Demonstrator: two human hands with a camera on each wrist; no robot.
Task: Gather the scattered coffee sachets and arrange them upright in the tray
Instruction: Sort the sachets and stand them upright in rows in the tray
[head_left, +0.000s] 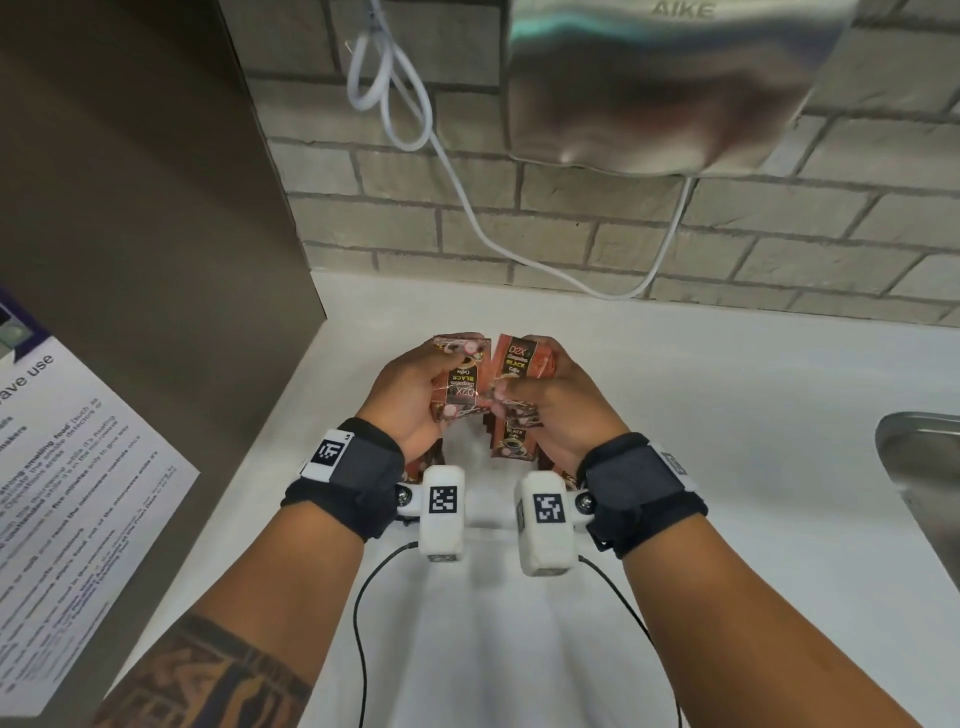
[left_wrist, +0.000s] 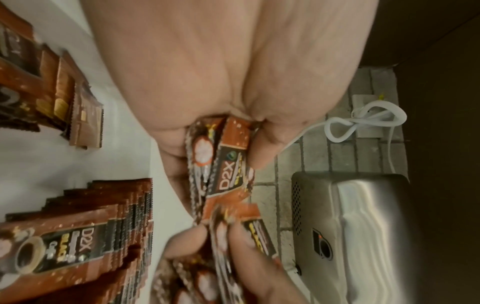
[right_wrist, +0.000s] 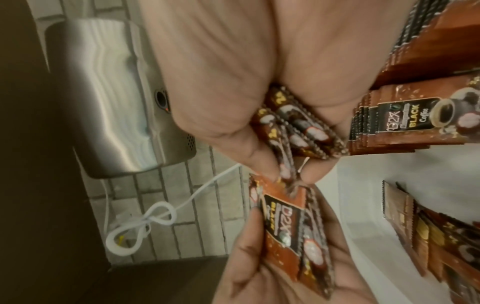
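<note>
Both hands are raised together over the white counter (head_left: 727, 415), each gripping a small bunch of brown-orange D2X black coffee sachets. My left hand (head_left: 441, 364) holds its sachets (head_left: 460, 382) with the print upside down. My right hand (head_left: 511, 387) pinches its sachets (head_left: 522, 361) just beside them, and the two bunches touch. The left wrist view shows the left-hand bunch (left_wrist: 228, 158) between thumb and fingers. The right-hand bunch (right_wrist: 293, 127) fills the right wrist view. Below the hands, a row of upright sachets (head_left: 514, 441) stands on a white surface. I cannot tell the tray apart from the counter.
A steel hand dryer (head_left: 670, 83) hangs on the brick wall, with a white cable (head_left: 467, 208) looping below it. A steel sink (head_left: 919, 467) lies at the right edge. A brown panel carrying a printed notice (head_left: 67, 467) closes off the left. A second sachet row (left_wrist: 64, 98) stands nearby.
</note>
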